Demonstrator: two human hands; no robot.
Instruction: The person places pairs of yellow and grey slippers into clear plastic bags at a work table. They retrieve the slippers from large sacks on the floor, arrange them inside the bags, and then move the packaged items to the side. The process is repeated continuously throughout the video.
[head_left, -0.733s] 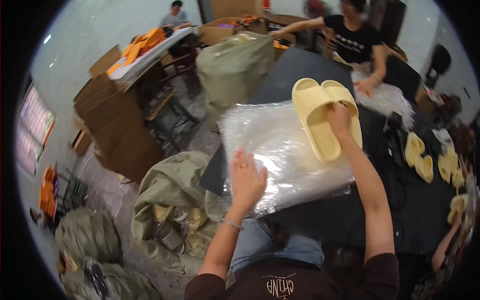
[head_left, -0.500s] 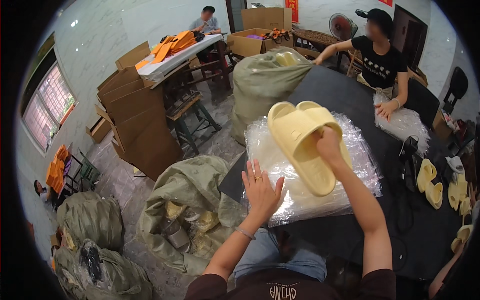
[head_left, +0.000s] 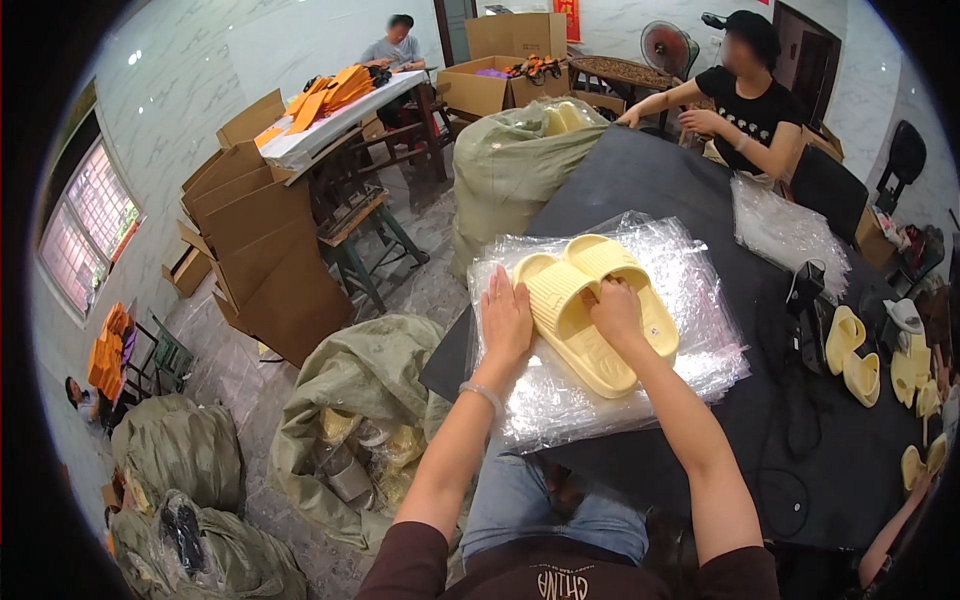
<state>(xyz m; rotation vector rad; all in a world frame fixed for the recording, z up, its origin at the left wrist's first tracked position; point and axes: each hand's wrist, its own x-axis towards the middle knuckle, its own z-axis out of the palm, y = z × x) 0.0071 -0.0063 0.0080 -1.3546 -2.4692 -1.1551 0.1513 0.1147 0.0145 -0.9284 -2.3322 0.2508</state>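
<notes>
My right hand [head_left: 614,312] has its fingers tucked under the strap of one of a pair of pale yellow slide sandals [head_left: 555,305]. The pair lies side by side, toes away from me, over a stack of clear plastic bags [head_left: 690,280]. At the stack's left edge my left hand [head_left: 507,322] rests with straight fingers, close beside the left sandal. Whether its fingertips pinch a bag's edge is hard to see, but the fingers look stretched out. The stack lies on a black table [head_left: 640,185].
An open woven sack [head_left: 350,370] with wrapped sandals stands left of my legs, and a fuller sack [head_left: 520,170] stands beyond the table's left edge. More yellow sandals [head_left: 860,378] lie at the right. A co-worker [head_left: 745,110] sits across, near another bag pile [head_left: 790,230].
My right hand has lowered the sandals toward the bags and turned them slightly. My left hand has moved up the stack's left edge. The co-worker's hand has lifted off the other bag pile.
</notes>
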